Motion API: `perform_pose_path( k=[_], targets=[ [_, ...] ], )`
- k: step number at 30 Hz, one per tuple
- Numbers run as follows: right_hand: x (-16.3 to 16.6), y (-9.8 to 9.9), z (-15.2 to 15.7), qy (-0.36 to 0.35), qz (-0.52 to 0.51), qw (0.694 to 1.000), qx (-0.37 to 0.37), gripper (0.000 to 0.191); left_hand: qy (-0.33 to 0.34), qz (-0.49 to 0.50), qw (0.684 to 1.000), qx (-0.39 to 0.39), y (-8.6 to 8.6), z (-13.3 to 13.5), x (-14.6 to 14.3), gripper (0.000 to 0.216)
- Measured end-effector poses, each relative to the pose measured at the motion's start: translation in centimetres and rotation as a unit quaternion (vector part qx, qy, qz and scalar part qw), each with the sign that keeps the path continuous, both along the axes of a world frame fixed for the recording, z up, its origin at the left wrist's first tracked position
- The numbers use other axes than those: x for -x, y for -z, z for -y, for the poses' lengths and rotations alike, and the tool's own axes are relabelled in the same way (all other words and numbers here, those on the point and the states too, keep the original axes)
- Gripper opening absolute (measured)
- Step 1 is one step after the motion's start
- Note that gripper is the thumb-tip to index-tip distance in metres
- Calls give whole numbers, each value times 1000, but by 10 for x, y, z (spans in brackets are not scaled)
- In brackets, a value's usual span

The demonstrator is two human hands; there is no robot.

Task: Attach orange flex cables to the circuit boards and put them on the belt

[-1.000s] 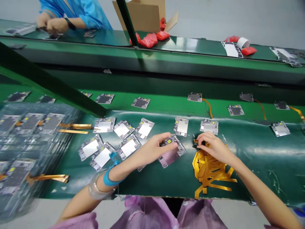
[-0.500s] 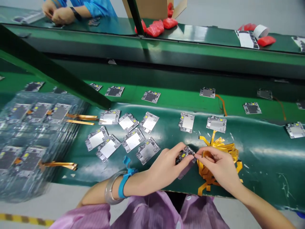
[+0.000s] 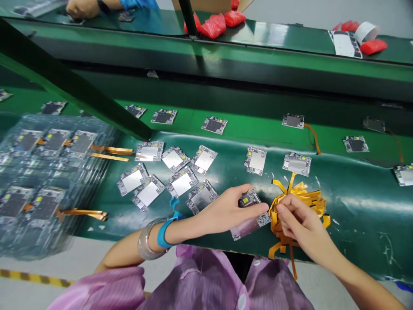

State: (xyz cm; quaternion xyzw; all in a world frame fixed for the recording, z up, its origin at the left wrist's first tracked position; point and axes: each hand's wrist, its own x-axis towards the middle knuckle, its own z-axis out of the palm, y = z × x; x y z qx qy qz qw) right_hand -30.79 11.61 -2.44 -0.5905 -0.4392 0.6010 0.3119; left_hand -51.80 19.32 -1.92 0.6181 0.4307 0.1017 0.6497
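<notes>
My left hand (image 3: 230,211) grips a circuit board (image 3: 247,228) with a silver plate, tilted just above the green work surface, thumb across its upper part. To its right, my right hand (image 3: 300,221) is closed in a pinch, apart from the board. From beneath it an orange flex ribbon cable (image 3: 292,262) hangs past the table edge; its upper end is hidden by the fingers. A pile of flex ribbon cables (image 3: 306,196) lies behind and partly under my right hand. Several loose boards (image 3: 182,183) with silver plates lie left of my left hand.
Stacked clear plastic trays (image 3: 64,172) with boards and cables stand on the left. Several boards (image 3: 214,125) lie on the green belt (image 3: 248,129) beyond. A slanted green post (image 3: 74,86) crosses the left side. Across the line are a co-worker's hand (image 3: 83,7) and red packets (image 3: 213,26).
My right hand has moved away from the board's edge, slightly right. The board now lies flatter in my left hand, showing more silver plate. A cable now hangs below my right hand.
</notes>
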Motion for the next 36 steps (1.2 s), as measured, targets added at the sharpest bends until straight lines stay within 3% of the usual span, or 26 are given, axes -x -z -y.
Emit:
perform_pose_path(
  k=[3, 13, 25, 36],
  targets=[
    [-1, -3, -1, -26, 9, 999, 37, 41, 24, 15, 999, 20, -3, -2, -2, 37],
    [-2, 1, 0, -64, 28, 997, 30, 36, 54, -10, 998, 44, -7, -2, 3, 25],
    [1, 2, 0, -47, 13, 998, 25, 37, 59, -4, 997, 54, -5, -2, 2, 27],
    [-1, 4, 2, -73, 19, 996, 36, 33, 65, -8, 996, 61, -4, 0, 3, 24]
  ],
)
